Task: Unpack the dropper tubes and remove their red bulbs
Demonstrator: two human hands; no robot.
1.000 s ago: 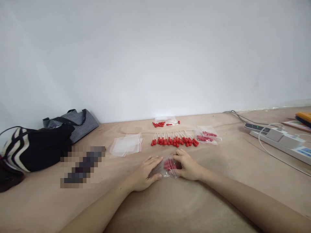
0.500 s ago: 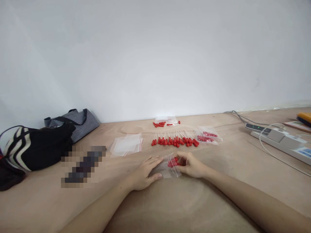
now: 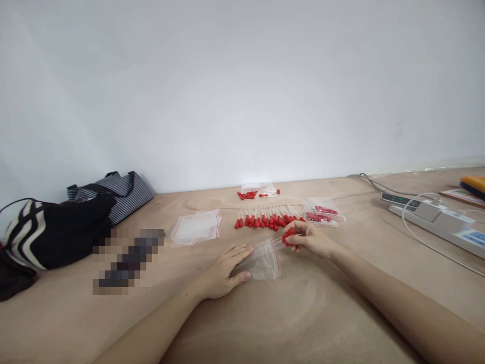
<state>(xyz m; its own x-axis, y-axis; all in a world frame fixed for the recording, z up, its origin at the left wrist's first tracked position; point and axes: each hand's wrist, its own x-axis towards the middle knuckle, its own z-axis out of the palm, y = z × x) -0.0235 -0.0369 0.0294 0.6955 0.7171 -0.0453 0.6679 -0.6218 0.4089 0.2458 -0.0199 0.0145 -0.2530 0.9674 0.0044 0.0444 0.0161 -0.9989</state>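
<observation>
My left hand (image 3: 229, 270) lies flat on the table, its fingers and thumb spread over the left end of a clear zip bag (image 3: 263, 265). The bag's mouth, with a red line, faces right. My right hand (image 3: 308, 238) pinches droppers with red bulbs (image 3: 288, 237), just outside the mouth. Their thin clear stems point left to the bag's opening; how many there are I cannot tell. Behind my hands lies a row of droppers (image 3: 261, 221), red bulbs towards me and pale stems pointing away.
Flat empty bags (image 3: 197, 226) are stacked to the left. Filled bags (image 3: 322, 215) lie at right, behind my right hand. Loose red bulbs (image 3: 248, 194) are by the wall. A power strip (image 3: 435, 217) with cables stands far right; a striped bag (image 3: 132, 194) and black cloth item (image 3: 76, 227) sit left.
My right hand has moved right and away from me. The red bulbs, seen at the bag before, are now outside its mouth. My left hand stays in place.
</observation>
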